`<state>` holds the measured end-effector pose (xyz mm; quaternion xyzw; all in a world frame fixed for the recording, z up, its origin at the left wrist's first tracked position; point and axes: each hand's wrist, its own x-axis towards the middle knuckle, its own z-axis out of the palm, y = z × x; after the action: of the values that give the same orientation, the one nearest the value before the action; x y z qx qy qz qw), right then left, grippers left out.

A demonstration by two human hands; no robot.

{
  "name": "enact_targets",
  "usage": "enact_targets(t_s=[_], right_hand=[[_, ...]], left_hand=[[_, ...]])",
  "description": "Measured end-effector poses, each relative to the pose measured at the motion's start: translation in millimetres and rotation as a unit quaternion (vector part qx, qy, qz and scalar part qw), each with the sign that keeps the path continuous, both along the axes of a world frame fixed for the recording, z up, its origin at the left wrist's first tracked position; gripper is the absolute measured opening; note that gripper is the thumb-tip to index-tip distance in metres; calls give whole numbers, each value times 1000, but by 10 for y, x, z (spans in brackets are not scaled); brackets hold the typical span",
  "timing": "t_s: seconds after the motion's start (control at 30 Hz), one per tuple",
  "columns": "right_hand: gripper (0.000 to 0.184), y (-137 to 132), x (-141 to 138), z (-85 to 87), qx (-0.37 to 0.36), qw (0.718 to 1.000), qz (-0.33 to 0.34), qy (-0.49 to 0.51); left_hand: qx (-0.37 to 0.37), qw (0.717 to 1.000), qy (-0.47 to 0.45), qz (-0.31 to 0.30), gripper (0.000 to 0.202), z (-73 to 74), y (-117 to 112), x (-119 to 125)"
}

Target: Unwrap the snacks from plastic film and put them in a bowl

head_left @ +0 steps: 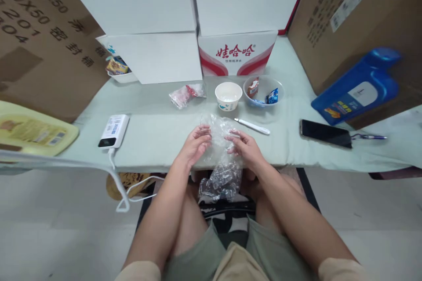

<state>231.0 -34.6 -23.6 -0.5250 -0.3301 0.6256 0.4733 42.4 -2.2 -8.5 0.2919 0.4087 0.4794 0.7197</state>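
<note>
A crumpled clear plastic bag (pixel 217 140) lies between my hands at the table's front edge, and its lower part hangs over my lap. My left hand (pixel 197 144) is at the bag's left side, with its fingers curled on the thin film. On the right side, my right hand (pixel 243 144) has bent fingers and thumb closed on the film. Just beyond the right hand lies a white-handled knife-like tool (pixel 253 126). A white paper cup (pixel 228 96) stands behind the bag, beside a translucent bowl (pixel 278 92) with several small wrapped packets.
A pink-and-clear packet (pixel 187 95) lies left of the cup. A power bank (pixel 114 131) with a white cable sits at left, near a yellow bottle (pixel 36 129). To the right are a phone (pixel 325 133) and a blue bottle (pixel 359 88). Boxes (pixel 237 52) line the back.
</note>
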Motion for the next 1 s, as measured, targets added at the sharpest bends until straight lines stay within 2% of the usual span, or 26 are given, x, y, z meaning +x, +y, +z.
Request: enact_targets(t_s=[0.1, 0.17, 0.27, 0.37, 0.43, 0.5, 0.57, 0.67, 0.73, 0.83, 0.9, 1.0], right_hand=[[46, 3, 31, -30, 0, 999, 31, 8], [43, 4, 39, -47, 14, 999, 41, 3], [42, 16, 29, -50, 18, 1000, 20, 0], [46, 31, -1, -33, 17, 1000, -16, -10], [44, 37, -29, -21, 21, 999, -27, -39], [37, 48, -60, -18, 25, 997, -33, -64], [35, 66, -82, -21, 38, 997, -41, -59], [41, 83, -72, -40, 45, 998, -32, -26], [44, 89, -49, -62, 43, 998, -17, -33], [38, 98, -22, -87, 75, 995, -32, -61], [34, 102, -19, -86, 88, 995, -31, -40], [31, 107, -21, -64, 68, 998, -8, 0]], left_hand=[[27, 1000, -6, -7, 44, 38, -24, -31], [50, 999, -3, -7, 54, 52, -23, -46], [43, 999, 20, 16, 68, 29, 13, -46], [-5, 997, 77, -23, 63, -27, 53, -35], [-7, 990, 133, -46, 55, -52, 65, -36], [10, 984, 175, -31, 51, -58, 66, -47], [20, 982, 181, -57, 60, -48, 57, -60], [55, 971, 208, -108, 68, -27, 18, -60], [87, 967, 206, -119, 62, -20, -14, -54], [103, 971, 174, -124, 50, -3, -48, -55], [90, 975, 152, -137, 50, 18, -59, -69], [57, 980, 110, -158, 57, 41, -44, -95]])
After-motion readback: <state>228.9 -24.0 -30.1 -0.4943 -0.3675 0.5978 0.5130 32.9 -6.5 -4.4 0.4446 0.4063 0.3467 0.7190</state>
